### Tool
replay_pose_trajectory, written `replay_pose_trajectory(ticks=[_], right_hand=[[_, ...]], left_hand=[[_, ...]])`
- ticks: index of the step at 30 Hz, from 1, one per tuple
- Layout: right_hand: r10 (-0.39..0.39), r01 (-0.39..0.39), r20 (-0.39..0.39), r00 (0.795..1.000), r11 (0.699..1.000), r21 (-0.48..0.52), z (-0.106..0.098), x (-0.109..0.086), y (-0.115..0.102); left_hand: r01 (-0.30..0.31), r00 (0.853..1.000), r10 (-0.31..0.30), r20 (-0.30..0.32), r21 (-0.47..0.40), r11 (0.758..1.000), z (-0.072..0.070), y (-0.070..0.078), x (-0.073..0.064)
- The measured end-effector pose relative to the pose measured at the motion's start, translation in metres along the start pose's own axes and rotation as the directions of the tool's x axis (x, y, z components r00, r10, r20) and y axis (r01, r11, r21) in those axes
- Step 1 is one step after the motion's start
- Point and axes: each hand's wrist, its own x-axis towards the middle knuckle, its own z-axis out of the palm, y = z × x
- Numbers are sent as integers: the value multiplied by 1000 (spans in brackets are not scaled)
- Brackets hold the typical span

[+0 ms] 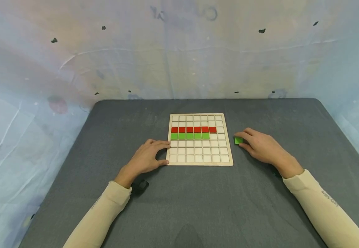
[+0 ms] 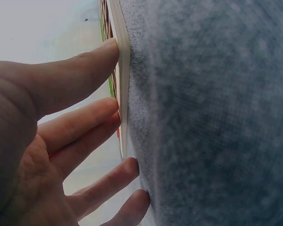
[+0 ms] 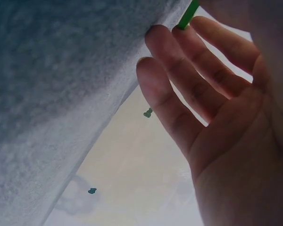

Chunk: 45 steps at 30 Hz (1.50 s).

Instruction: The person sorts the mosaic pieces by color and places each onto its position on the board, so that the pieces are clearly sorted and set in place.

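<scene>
A square wooden board (image 1: 199,164) with a grid of raised-edge cells lies flat on the table. Across its middle run a row of red tiles (image 1: 189,130) and, just below, a shorter row of green tiles (image 1: 190,136). My left hand (image 1: 145,156) touches the board's left edge with thumb and fingertips. In the left wrist view, the thumb and two fingers meet the board's pale side edge (image 2: 124,70). Right of the board, my right hand (image 1: 263,145) pinches a loose green tile (image 1: 238,140) between thumb and fingers. Only a sliver of that tile (image 3: 188,15) shows in the right wrist view.
A dark grey cloth covers the table (image 1: 179,199). Behind it and at both sides hangs a pale patterned sheet (image 1: 179,51). A black wrist device (image 1: 140,186) sits under the left wrist, close over the tabletop.
</scene>
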Motion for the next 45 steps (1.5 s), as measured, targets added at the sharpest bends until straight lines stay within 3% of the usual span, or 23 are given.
replay_pose_trajectory(ticks=[23, 45], right_hand=[[-14, 13, 45, 999, 1000, 14, 3, 16, -5], [-39, 37, 29, 999, 998, 45, 6, 29, -11]], left_hand=[[-3, 1000, 3, -8, -7, 1000, 1, 1, -2], [0, 1000, 0, -10, 5, 1000, 1, 1, -1]])
